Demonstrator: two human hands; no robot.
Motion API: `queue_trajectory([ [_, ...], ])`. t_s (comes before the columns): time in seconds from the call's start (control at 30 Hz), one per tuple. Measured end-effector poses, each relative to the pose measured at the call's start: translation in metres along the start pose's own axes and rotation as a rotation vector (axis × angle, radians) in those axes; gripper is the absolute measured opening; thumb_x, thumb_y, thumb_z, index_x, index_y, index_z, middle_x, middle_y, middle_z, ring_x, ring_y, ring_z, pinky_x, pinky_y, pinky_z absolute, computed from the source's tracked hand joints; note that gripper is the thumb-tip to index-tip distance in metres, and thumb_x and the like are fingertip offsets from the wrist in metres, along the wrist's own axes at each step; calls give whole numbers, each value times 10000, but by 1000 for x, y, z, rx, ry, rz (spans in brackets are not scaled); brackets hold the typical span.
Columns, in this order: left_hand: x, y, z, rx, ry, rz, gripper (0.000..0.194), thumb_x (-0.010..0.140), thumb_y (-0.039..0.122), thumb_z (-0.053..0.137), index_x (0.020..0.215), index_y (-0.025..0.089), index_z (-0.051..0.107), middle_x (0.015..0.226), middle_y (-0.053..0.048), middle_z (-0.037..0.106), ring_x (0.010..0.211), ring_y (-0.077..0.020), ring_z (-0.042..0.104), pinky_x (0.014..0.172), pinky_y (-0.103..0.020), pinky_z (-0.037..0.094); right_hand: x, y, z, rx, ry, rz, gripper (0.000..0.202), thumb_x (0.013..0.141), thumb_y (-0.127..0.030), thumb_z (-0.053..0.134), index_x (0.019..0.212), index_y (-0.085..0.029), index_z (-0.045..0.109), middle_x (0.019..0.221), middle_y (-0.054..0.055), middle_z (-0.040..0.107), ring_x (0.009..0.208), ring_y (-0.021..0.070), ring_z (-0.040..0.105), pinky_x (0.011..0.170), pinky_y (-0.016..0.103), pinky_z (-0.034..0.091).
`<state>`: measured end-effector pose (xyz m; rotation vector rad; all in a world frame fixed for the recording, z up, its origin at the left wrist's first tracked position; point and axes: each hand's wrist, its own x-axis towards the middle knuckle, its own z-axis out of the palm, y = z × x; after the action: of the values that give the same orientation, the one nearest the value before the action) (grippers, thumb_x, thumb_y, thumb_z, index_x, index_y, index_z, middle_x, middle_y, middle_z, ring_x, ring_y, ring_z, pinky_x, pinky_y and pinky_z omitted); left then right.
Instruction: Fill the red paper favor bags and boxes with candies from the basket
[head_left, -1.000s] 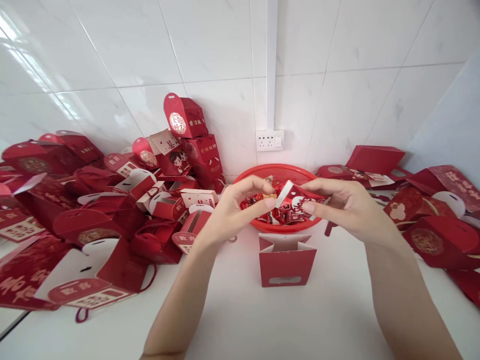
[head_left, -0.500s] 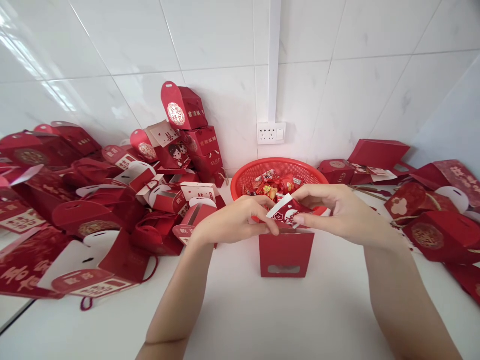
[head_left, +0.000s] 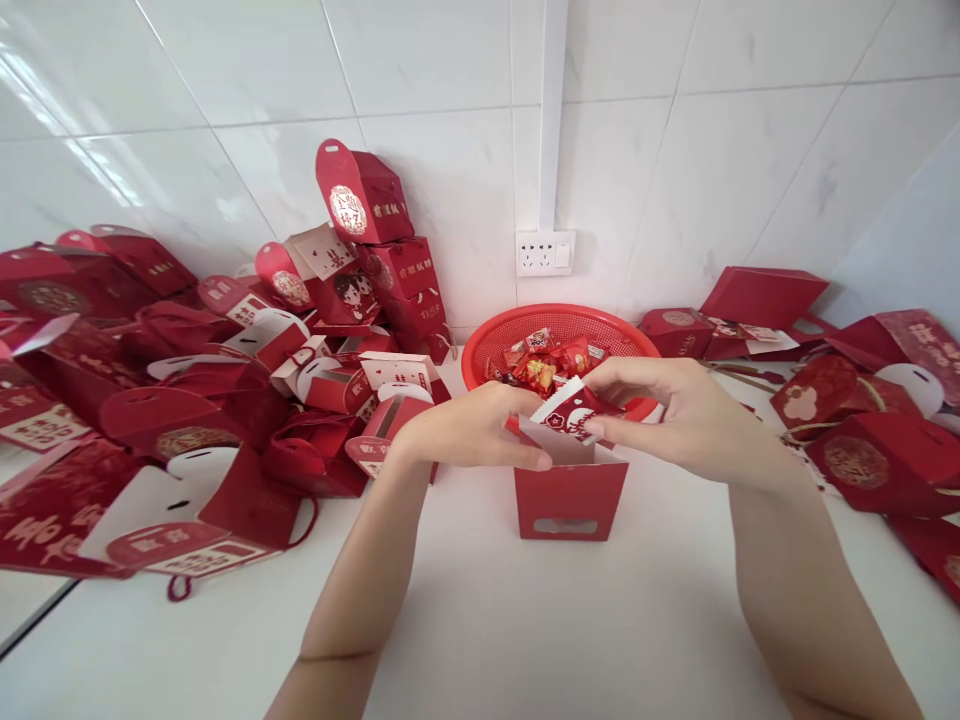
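A red paper gift box (head_left: pixel 568 500) stands upright on the white table before me, its top open and its grey-white inside showing. My left hand (head_left: pixel 487 428) grips the box's left upper rim, thumb on the near side and fingers behind. Between the thumb and fingers of my right hand (head_left: pixel 660 410) is a dark red and white snack packet (head_left: pixel 568 408) with a serrated edge, tilted over the box opening. Just behind lies a red plastic basket (head_left: pixel 480 345) with several wrapped candies (head_left: pixel 541 372) in it.
Many red gift boxes (head_left: pixel 202 405) are heaped on the left, with a stack (head_left: pixel 409 265) against the tiled wall. More red boxes (head_left: pixel 862 460) lie on the right. A power socket (head_left: pixel 545 254) is on the wall behind the basket.
The packet has dropped slightly relative to the box rim. My left fingers have drawn away from the packet toward the box's left side, and more of the opening shows.
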<state>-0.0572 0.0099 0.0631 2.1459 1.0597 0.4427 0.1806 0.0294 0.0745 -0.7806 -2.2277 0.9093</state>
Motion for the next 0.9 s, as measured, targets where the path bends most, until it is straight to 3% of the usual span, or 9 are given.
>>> queue_trajectory([
  [0.23,1,-5,-2,-16,-12,-45,499,749,341,815,1225,224,721,1099,-13,740,1024,-217,655,885,-274,484,1,1,1,-244,-240,10,231,908,-272,620,1110,-268,732,1045,0,761,890,189,693,754,307,507],
  [0.33,1,-5,-2,-62,-38,-9,497,762,305,801,1249,255,714,1165,-19,734,1110,-228,648,925,-273,482,2,0,3,-325,-326,-22,251,928,-276,589,1125,-284,743,1058,11,760,881,205,688,767,331,487],
  [0.5,1,-4,-2,-59,-19,-7,479,753,244,793,1226,272,727,1153,-6,753,1123,-231,668,935,-279,498,3,3,13,-389,-346,-69,216,941,-234,560,1048,-269,744,993,17,749,854,218,669,765,345,446],
  [0.7,2,-3,-2,-38,-7,25,427,776,250,779,1199,282,737,1249,-10,733,1166,-222,664,990,-286,482,3,7,14,-383,-430,-101,302,973,-247,480,768,-233,700,767,5,654,623,165,566,566,310,343],
  [0.9,3,-4,-2,-26,1,42,389,786,230,767,1171,277,753,1191,-5,754,1120,-219,682,971,-287,496,3,5,11,-323,-393,-105,232,955,-261,521,935,-257,752,892,13,725,690,180,634,619,306,417],
])
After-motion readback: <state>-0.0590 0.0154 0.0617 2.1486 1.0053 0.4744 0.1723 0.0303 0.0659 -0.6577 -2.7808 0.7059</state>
